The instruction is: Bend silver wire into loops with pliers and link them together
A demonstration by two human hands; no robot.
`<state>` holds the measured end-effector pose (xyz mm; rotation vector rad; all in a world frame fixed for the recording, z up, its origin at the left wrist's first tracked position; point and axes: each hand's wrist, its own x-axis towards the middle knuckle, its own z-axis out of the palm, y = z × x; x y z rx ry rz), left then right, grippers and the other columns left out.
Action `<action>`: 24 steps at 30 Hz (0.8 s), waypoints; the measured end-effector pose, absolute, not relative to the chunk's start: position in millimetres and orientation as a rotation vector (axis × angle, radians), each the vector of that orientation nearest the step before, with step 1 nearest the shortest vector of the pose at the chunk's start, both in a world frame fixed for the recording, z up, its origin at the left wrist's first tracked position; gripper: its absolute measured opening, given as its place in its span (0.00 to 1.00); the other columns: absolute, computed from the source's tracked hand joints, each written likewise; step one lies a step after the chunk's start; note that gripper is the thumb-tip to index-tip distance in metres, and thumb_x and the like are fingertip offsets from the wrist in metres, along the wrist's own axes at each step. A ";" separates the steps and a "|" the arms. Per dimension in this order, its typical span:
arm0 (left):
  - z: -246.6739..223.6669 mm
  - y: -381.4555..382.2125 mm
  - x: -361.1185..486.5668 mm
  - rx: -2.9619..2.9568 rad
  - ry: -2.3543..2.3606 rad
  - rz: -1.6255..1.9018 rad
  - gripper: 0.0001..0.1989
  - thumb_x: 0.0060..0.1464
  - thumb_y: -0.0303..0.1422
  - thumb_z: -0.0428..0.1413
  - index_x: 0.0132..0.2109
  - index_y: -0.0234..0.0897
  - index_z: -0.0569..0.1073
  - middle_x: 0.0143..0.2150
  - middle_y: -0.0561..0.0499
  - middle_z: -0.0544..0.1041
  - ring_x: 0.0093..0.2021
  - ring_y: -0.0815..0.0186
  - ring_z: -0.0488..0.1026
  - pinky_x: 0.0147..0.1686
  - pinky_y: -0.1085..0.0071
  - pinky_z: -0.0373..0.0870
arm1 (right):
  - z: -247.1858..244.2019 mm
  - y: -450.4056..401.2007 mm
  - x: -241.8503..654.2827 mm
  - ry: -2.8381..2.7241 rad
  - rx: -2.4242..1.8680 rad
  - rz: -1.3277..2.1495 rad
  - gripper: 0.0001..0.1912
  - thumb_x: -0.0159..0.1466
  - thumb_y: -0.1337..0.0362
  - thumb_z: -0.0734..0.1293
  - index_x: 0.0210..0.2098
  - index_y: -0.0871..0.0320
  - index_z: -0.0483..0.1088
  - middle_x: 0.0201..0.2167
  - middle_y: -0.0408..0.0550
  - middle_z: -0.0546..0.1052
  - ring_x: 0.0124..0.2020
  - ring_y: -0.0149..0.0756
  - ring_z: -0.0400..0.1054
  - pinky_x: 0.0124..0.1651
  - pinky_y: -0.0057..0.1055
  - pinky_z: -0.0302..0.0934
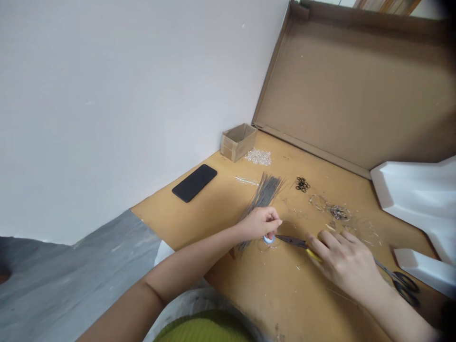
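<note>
My right hand (344,259) is wrapped round a pair of long-nosed pliers (292,241) with yellow handles, their dark jaws pointing left. My left hand (261,222) is closed in a pinch just beyond the plier tips; what lies between its fingers is too small to make out. A small blue-and-white round piece (269,239) shows under those fingers, right at the jaw tips. Thin wire loops lie around it on the table. Beneath and behind the left hand runs a bundle of grey wires (265,190), partly covered by the hand and wrist.
Beyond the hands are black rings (302,184), tangled wire pieces (339,212), clear beads (259,156) and a small cardboard box (238,142). A black phone (194,183) lies left. Black-handled scissors (404,286) and white foam (420,190) are right; a large cardboard panel (352,90) stands behind.
</note>
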<state>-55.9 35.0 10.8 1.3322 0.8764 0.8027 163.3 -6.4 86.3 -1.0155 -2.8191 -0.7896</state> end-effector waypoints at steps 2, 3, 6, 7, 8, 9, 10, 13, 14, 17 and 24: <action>15.4 31.5 -57.3 1.533 0.904 0.825 0.08 0.54 0.36 0.49 0.32 0.35 0.64 0.23 0.55 0.71 0.23 0.72 0.69 0.26 0.76 0.64 | 81.8 -6.3 167.4 -2.796 -1.096 -0.701 0.11 0.62 0.60 0.59 0.33 0.55 0.72 0.21 0.44 0.69 0.22 0.33 0.62 0.30 0.31 0.48; 17.9 29.9 -58.3 1.663 0.920 0.831 0.07 0.55 0.35 0.48 0.33 0.35 0.64 0.24 0.54 0.72 0.25 0.72 0.70 0.28 0.76 0.64 | 79.3 -6.7 169.3 -2.784 -1.173 -0.638 0.11 0.62 0.58 0.60 0.32 0.55 0.72 0.21 0.44 0.70 0.21 0.33 0.62 0.28 0.30 0.48; 23.6 26.5 -60.0 1.945 0.928 0.828 0.07 0.56 0.34 0.48 0.34 0.35 0.67 0.29 0.53 0.73 0.30 0.72 0.70 0.33 0.75 0.62 | 72.2 -9.4 172.6 -2.754 -1.489 -0.261 0.12 0.61 0.56 0.60 0.32 0.53 0.72 0.21 0.43 0.72 0.19 0.32 0.64 0.23 0.28 0.47; 24.3 26.3 -60.0 1.939 0.909 0.829 0.07 0.55 0.35 0.48 0.34 0.35 0.67 0.29 0.52 0.73 0.30 0.72 0.69 0.33 0.75 0.62 | 69.8 -10.5 172.9 -2.731 -1.575 -0.069 0.12 0.61 0.55 0.60 0.32 0.53 0.72 0.22 0.43 0.73 0.20 0.32 0.65 0.23 0.28 0.48; 24.4 26.5 -59.7 1.867 0.879 0.822 0.08 0.55 0.36 0.49 0.34 0.35 0.67 0.28 0.53 0.72 0.29 0.72 0.69 0.32 0.75 0.63 | 67.2 -11.6 172.9 -2.696 -1.631 0.138 0.12 0.61 0.54 0.60 0.32 0.52 0.72 0.23 0.42 0.74 0.21 0.32 0.66 0.23 0.27 0.50; 24.2 27.2 -59.2 1.744 0.839 0.802 0.10 0.55 0.37 0.50 0.35 0.34 0.67 0.27 0.53 0.71 0.27 0.72 0.69 0.30 0.75 0.63 | 64.2 -12.7 172.9 -2.642 -1.663 0.337 0.13 0.60 0.53 0.60 0.32 0.53 0.73 0.23 0.42 0.74 0.22 0.32 0.66 0.24 0.26 0.52; 23.8 28.3 -58.7 1.593 0.792 0.769 0.11 0.54 0.39 0.51 0.35 0.34 0.67 0.25 0.54 0.71 0.25 0.72 0.69 0.28 0.75 0.63 | 60.9 -13.8 172.9 -2.571 -1.681 0.515 0.14 0.60 0.52 0.61 0.32 0.53 0.73 0.24 0.43 0.75 0.23 0.32 0.67 0.25 0.26 0.55; 23.8 32.5 -58.3 1.257 0.648 0.650 0.17 0.48 0.44 0.56 0.34 0.32 0.67 0.25 0.53 0.71 0.24 0.71 0.70 0.23 0.75 0.64 | 50.3 -16.9 173.0 -2.322 -1.704 0.882 0.17 0.57 0.50 0.62 0.32 0.56 0.73 0.24 0.43 0.74 0.24 0.33 0.66 0.27 0.26 0.58; 24.3 33.6 -58.6 1.216 0.616 0.622 0.18 0.46 0.44 0.57 0.33 0.32 0.67 0.25 0.52 0.71 0.24 0.70 0.71 0.23 0.75 0.64 | 47.1 -18.0 173.0 -2.257 -1.701 0.950 0.17 0.57 0.49 0.62 0.31 0.57 0.72 0.24 0.43 0.74 0.24 0.33 0.65 0.27 0.26 0.58; 25.9 34.2 -59.7 1.191 0.569 0.571 0.20 0.45 0.46 0.58 0.33 0.31 0.67 0.26 0.52 0.71 0.24 0.71 0.71 0.23 0.76 0.63 | 41.8 -21.5 172.3 -2.148 -1.688 1.041 0.18 0.56 0.49 0.63 0.28 0.58 0.71 0.23 0.43 0.71 0.25 0.33 0.63 0.29 0.26 0.58; 23.4 27.1 -59.1 1.570 0.566 0.611 0.10 0.54 0.38 0.51 0.33 0.33 0.64 0.24 0.57 0.63 0.24 0.77 0.61 0.26 0.79 0.59 | 54.6 -25.7 172.8 -2.191 -1.758 1.151 0.17 0.56 0.50 0.63 0.27 0.58 0.71 0.20 0.40 0.66 0.22 0.29 0.56 0.25 0.25 0.51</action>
